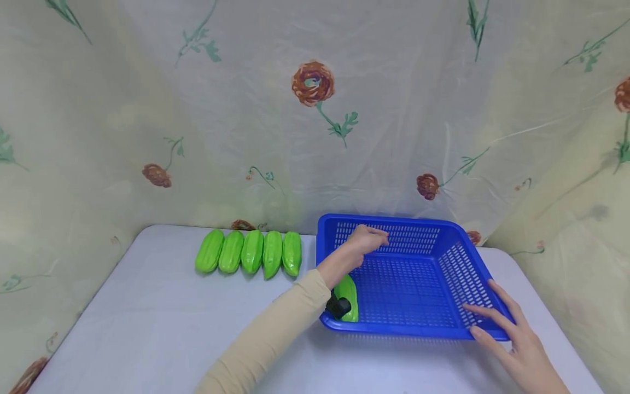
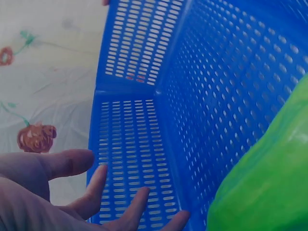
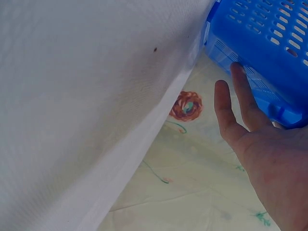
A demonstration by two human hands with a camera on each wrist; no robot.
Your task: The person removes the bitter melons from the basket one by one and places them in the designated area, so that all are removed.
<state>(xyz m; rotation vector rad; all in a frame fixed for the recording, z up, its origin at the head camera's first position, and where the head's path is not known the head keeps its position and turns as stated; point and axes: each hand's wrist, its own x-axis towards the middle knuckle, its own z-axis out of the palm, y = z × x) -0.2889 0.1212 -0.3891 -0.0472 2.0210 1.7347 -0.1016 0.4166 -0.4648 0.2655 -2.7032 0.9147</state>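
Note:
My left hand (image 1: 365,241) hangs over the left part of a blue plastic basket (image 1: 394,330), its fingers loosely extended and nothing in them. Inside the basket, along its left side, lies a bright green ridged vegetable (image 1: 350,314), partly hidden by my left wrist; it also shows large in the left wrist view. My right hand (image 1: 524,342) is at the basket's near right corner, with spread, fairly straight fingers reaching over and beside the rim. In the right wrist view two fingers (image 3: 244,89) extend along the basket's outer side.
Several similar green vegetables (image 1: 252,251) stand side by side in a row at the back of the white table (image 1: 162,317), left of the basket. A flowered curtain (image 1: 236,109) hangs behind the table and down both sides. A small black device (image 1: 338,305) sits at my left wrist.

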